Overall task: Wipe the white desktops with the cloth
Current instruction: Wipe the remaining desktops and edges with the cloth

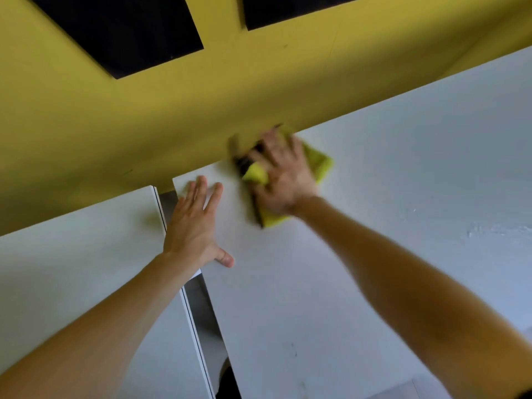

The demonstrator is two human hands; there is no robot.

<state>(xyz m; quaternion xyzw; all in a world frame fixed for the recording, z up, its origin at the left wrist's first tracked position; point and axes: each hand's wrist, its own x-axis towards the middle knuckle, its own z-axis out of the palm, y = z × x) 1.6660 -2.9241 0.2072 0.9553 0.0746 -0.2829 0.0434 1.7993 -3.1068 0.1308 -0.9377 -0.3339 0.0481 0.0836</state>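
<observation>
A yellow wall (pixel 201 110) fills the upper half of the view and runs slantwise along the far edge of the desks. Two near-black rectangular panels are set into it, one at the upper left (pixel 123 30) and one at the upper right (pixel 302 7). Below it stand two white desks side by side, the left surface (pixel 72 269) and the right surface (pixel 403 197), parted by a narrow gap (pixel 201 312) that shows grey and goes dark at the near end. Soft, cool light lies on the right surface, where faint streaks (pixel 475 228) catch it. The whole view is a little blurred.
</observation>
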